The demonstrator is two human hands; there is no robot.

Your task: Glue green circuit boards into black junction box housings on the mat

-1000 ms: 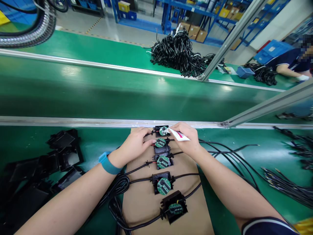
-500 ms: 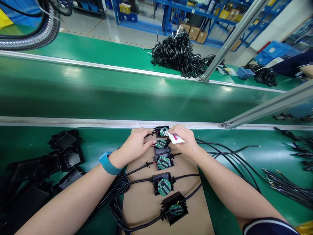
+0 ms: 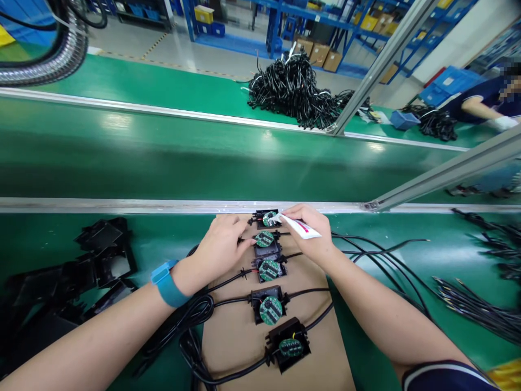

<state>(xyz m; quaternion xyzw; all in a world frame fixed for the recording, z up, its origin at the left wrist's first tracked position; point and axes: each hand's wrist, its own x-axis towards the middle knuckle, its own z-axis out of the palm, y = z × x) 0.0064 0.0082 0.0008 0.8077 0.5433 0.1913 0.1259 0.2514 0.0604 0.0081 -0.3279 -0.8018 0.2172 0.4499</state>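
A white tube with pink-red print (image 3: 302, 227) is in my right hand (image 3: 311, 231), pinched near its nozzle. Its tip points left onto the round green circuit board (image 3: 269, 219) in the farthest black case. White paste-like material shows on that board. My left hand (image 3: 222, 241) is beside the two farthest cases, thumb and fingers apart. Its thumb tip is at the edge of the second circuit board (image 3: 264, 239), and a cable passes by the fingers. Nearer to me lie more boards in black cases, including a middle one (image 3: 271, 310) and the closest one (image 3: 291, 347).
The cases rest on a brown cardboard sheet (image 3: 232, 347). Black housings (image 3: 108, 255) are piled left; loose cables (image 3: 468, 304) lie right. Beyond the metal rail (image 3: 183, 206) are a heap of black cables (image 3: 293, 89), a slanted metal post (image 3: 439, 174) and a co-worker's gloved hand (image 3: 504, 124).
My left hand has drawn back slightly to the left, its fingers moving off the farthest case's cable. The tube has tilted a little, its end swinging right. A co-worker's arm has come into view.
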